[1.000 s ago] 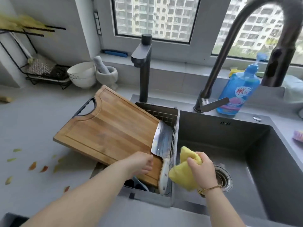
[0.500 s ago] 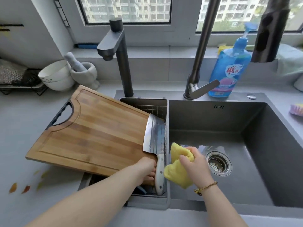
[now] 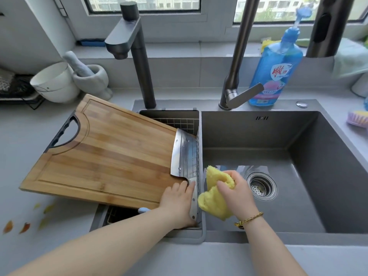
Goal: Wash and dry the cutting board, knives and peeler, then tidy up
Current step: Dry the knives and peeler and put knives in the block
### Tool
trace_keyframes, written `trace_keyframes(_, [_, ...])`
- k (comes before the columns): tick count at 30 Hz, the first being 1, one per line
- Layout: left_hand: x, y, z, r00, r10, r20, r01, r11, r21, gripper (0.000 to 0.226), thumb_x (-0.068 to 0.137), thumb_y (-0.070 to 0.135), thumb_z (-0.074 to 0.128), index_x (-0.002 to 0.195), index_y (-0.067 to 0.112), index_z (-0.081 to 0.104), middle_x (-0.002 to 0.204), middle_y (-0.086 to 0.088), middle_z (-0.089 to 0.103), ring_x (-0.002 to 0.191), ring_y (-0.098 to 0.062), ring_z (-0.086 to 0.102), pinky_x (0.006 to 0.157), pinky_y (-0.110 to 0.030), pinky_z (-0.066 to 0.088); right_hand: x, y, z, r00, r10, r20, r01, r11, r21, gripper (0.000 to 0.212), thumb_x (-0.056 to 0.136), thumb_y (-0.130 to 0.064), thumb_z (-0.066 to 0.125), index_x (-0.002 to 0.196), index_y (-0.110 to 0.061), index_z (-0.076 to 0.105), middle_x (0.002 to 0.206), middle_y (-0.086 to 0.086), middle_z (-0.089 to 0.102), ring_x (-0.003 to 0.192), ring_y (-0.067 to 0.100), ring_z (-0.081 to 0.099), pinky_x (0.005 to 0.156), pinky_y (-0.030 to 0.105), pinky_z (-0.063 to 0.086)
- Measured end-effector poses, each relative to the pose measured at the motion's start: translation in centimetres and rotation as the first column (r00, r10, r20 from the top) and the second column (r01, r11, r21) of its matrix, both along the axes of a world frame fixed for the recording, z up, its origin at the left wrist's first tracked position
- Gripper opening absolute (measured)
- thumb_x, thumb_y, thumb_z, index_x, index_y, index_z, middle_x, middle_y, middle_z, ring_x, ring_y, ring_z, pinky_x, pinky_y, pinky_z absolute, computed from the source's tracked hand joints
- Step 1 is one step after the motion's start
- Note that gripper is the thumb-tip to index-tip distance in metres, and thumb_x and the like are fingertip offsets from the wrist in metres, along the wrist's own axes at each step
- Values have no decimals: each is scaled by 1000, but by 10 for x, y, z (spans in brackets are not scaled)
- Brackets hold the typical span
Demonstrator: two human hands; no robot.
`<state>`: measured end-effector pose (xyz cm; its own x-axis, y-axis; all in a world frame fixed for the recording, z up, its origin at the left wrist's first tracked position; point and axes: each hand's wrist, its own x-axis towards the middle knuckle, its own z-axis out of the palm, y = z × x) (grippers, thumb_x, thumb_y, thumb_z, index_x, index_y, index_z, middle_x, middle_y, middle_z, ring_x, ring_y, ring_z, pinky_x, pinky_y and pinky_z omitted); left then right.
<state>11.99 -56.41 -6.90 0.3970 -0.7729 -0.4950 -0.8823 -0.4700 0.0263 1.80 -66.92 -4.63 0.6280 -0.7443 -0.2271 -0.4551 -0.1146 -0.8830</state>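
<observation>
A large wooden cutting board (image 3: 103, 152) lies tilted across the small left sink compartment, its black handle toward the counter. A steel cleaver (image 3: 184, 156) leans in the wire basket (image 3: 179, 121) against the board's right edge, blade up. My left hand (image 3: 179, 200) grips the cleaver's pale handle at the basket's near end. My right hand (image 3: 235, 190) holds a bunched yellow cloth (image 3: 214, 204) just right of the divider, over the main sink. A light blue handle (image 3: 143, 210) peeks out beneath the board.
The deep grey main sink (image 3: 298, 176) has a steel drain (image 3: 261, 186). Two dark faucets (image 3: 137, 56) rise behind. A blue soap bottle (image 3: 276, 66), white bowl (image 3: 53, 82), mortar with pestle (image 3: 89, 78) and a brush (image 3: 358, 118) stand around. Peel scraps (image 3: 23, 226) lie on the left counter.
My left hand slid from the board's corner onto the cleaver's handle. My right hand with the cloth dropped lower beside the divider. The camera tilted down and closer.
</observation>
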Motion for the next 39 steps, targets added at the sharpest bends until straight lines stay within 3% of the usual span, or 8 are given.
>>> trace_keyframes(4, [-5, -6, -7, 995, 3, 104, -7, 999, 33, 102, 82, 50, 57, 147, 7, -10, 155, -10, -1, 142, -26, 4, 116, -42, 4, -2, 2, 1, 1000, -9, 8, 9, 1000, -15, 14, 87, -7, 53, 88, -20, 49, 77, -13, 47, 71, 1, 44, 58, 13, 36])
trace_keyframes(10, [-6, -8, -3, 988, 37, 148, -57, 989, 137, 94, 88, 33, 55, 146, 7, -14, 155, -15, -6, 143, -30, -3, 115, -44, -3, -7, 1, -2, 1000, -6, 5, 6, 1000, -20, 13, 87, -7, 53, 88, -19, 50, 77, -13, 47, 69, -1, 43, 56, 12, 34])
trace_keyframes(14, [-3, -4, 4, 981, 99, 164, -122, 983, 136, 93, 86, 21, 56, 146, 6, -13, 153, -19, 3, 142, -30, 6, 115, -37, 12, -6, 2, -3, 1000, 4, 22, -4, 1000, -6, 20, 86, -7, 54, 80, -25, 48, 77, -12, 48, 71, 1, 44, 57, 14, 35])
trace_keyframes(17, [-4, -6, 6, 971, 145, 190, -159, 986, 58, 83, 87, 11, 51, 146, 5, -7, 143, -17, 24, 129, -29, 27, 101, -32, 31, -3, 3, -4, 999, 9, 31, -9, 1000, 0, 29, 86, -7, 54, 73, -31, 45, 77, -10, 49, 72, 5, 45, 59, 15, 37])
trace_keyframes(20, [7, -7, 12, 927, 354, 121, -351, 935, -49, 72, 89, 6, 46, 145, 6, 1, 135, -12, 31, 120, -26, 41, 88, -32, 42, -4, 3, -3, 999, 10, 40, -10, 1000, 3, 29, 86, -7, 54, 72, -31, 45, 77, -10, 49, 71, 2, 44, 59, 16, 37])
trace_keyframes(24, [25, -2, 24, 881, 460, 114, -454, 888, -69, 60, 89, 10, 44, 140, 5, 13, 131, -9, 43, 115, -26, 52, 82, -31, 42, -6, 4, 0, 999, 0, 49, 0, 1000, -2, 31, 85, -5, 54, 71, -32, 45, 76, -11, 49, 70, 0, 44, 58, 15, 36])
trace_keyframes(31, [48, 24, 47, 877, 434, 205, -416, 901, -124, 27, 91, 21, 46, 117, 14, 42, 116, -4, 58, 106, -25, 57, 72, -29, 36, -8, 2, 6, 998, 3, 68, -4, 1000, 3, 29, 85, -6, 54, 74, -31, 46, 78, -10, 50, 72, 4, 46, 57, 17, 37])
trace_keyframes(39, [54, 71, 67, 901, 405, 153, -348, 889, -299, 15, 90, 37, 48, 100, 27, 49, 100, 6, 62, 93, -20, 59, 67, -27, 39, -10, -6, 19, 990, -65, 124, 69, 997, -29, 30, 85, -4, 55, 73, -30, 47, 76, -7, 51, 70, 4, 46, 56, 19, 35])
